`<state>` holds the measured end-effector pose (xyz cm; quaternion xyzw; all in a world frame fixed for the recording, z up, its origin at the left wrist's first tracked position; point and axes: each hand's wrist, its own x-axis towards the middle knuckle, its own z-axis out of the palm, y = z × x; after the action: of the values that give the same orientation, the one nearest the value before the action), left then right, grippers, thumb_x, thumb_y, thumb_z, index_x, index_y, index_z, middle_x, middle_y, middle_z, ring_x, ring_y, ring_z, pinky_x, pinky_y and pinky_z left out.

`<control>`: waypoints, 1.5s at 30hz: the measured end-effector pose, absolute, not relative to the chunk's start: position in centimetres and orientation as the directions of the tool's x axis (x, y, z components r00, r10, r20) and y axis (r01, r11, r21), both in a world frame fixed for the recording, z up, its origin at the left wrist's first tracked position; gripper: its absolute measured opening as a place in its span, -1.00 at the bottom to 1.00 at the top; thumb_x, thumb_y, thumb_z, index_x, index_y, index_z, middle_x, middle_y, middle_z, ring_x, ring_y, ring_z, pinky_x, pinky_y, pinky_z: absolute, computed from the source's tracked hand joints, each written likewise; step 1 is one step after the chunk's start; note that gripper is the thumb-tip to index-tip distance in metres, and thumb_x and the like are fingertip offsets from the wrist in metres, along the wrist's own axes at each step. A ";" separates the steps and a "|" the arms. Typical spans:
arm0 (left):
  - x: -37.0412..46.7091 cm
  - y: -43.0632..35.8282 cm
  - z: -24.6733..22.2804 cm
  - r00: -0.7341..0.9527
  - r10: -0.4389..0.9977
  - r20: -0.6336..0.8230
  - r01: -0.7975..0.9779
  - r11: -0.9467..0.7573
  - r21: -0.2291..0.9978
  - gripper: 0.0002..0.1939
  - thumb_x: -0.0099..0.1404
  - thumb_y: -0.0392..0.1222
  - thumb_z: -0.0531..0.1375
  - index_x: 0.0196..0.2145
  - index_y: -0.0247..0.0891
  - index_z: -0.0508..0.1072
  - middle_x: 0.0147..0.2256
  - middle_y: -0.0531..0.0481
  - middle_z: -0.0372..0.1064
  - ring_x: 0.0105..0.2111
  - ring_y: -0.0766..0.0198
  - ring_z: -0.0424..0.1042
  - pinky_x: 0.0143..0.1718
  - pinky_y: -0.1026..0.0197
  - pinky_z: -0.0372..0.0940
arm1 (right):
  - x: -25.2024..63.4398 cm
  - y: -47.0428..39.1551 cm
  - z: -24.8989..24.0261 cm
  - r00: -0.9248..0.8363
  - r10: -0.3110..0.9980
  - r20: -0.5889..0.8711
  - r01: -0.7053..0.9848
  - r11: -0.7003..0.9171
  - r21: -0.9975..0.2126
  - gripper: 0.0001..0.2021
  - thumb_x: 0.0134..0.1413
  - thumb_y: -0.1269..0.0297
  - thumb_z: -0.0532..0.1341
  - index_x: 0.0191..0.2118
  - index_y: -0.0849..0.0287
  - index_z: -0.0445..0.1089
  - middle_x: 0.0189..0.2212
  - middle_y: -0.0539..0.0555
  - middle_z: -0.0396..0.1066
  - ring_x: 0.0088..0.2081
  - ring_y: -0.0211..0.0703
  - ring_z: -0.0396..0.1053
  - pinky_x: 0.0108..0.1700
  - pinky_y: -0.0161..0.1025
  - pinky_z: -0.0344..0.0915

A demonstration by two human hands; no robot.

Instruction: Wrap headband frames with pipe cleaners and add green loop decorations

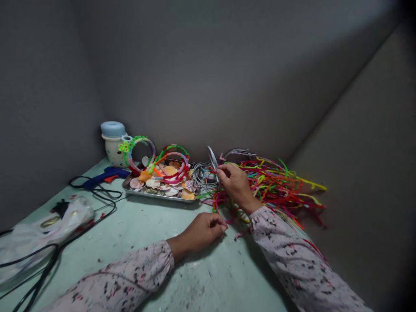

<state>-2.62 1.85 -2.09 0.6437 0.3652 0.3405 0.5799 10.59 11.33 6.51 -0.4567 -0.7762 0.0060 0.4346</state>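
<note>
My right hand (235, 182) pinches a thin silver ring (212, 157), raised beside a bundle of grey wire rings (203, 175). Below and to the left, my left hand (208, 229) rests over the table with its fingers curled together; whether anything is between the fingertips is too small to tell. A heap of colourful fuzzy pipe cleaners (279, 186) spreads behind and to the right of my right hand. Left of the wire rings sits a metal tray (159, 198) of seashells (170, 170), with fuzzy-wrapped hoops (177, 177) standing on it.
At the back left stands a jar with a blue lid (113, 128). In front of it lies a blue glue gun (105, 175) with a black cable (108, 208). A white plastic bag (69, 216) is at the left edge. Grey walls (195, 86) rise behind the table (136, 229).
</note>
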 end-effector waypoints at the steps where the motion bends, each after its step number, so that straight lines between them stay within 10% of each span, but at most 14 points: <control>1: -2.6 1.8 -2.0 0.499 0.867 0.014 0.079 -0.061 0.995 -0.79 0.22 -0.16 0.11 -0.33 -0.35 0.45 -0.55 0.05 0.31 -0.57 0.39 0.23 -0.52 0.33 0.08 | 10.5 11.6 6.5 -0.200 0.721 0.664 0.705 0.577 -0.413 -0.84 0.10 0.32 0.13 -0.31 0.20 0.46 -0.37 0.09 0.46 -0.32 -0.16 0.37 -0.21 -0.27 0.23; 21: -2.6 1.7 -1.4 0.495 0.869 0.001 0.076 -0.044 0.996 -0.79 0.22 -0.13 0.13 -0.36 -0.35 0.44 -0.56 0.06 0.30 -0.59 0.41 0.21 -0.53 0.33 0.08 | 11.3 14.9 5.4 0.001 0.857 0.516 0.591 0.416 -0.691 -0.90 -0.02 0.30 0.12 -0.35 0.15 0.34 -0.42 0.06 0.50 -0.32 -0.10 0.45 -0.23 -0.19 0.32; 27: -2.6 1.7 -1.4 0.493 0.870 -0.012 0.070 -0.026 0.997 -0.79 0.21 -0.13 0.14 -0.36 -0.35 0.45 -0.56 0.06 0.31 -0.60 0.41 0.21 -0.55 0.33 0.08 | 9.8 16.9 5.2 0.156 0.900 0.407 0.272 0.357 -0.893 -0.91 -0.12 0.33 0.16 -0.38 0.16 0.30 -0.42 0.08 0.50 -0.32 -0.09 0.50 -0.25 -0.18 0.38; 34: -2.6 1.9 -1.5 0.494 0.870 -0.008 -0.012 0.017 1.000 -0.79 0.21 -0.11 0.17 -0.36 -0.36 0.44 -0.57 0.06 0.30 -0.61 0.43 0.22 -0.56 0.34 0.08 | 9.2 12.8 7.3 0.182 0.853 0.488 -0.116 0.512 -0.851 -0.96 -0.07 0.39 0.16 -0.43 0.16 0.25 -0.32 0.04 0.48 -0.33 -0.20 0.51 -0.19 -0.19 0.41; 45: -3.3 2.0 -0.5 0.391 0.920 -0.011 -0.246 0.116 0.962 -0.68 0.26 0.00 0.15 -0.25 -0.36 0.44 -0.45 0.01 0.36 -0.64 0.47 0.25 -0.60 0.38 0.08 | 13.9 -1.8 1.4 -0.014 0.998 0.068 -0.459 0.054 -0.887 -0.91 -0.15 0.48 0.21 -0.49 0.17 0.29 -0.43 0.00 0.48 -0.46 -0.25 0.46 -0.42 -0.38 0.33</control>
<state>-3.26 2.02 -0.52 0.5009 0.3365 0.4370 0.6670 13.92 -1.76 1.35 -0.3444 -0.3910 0.5953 0.6117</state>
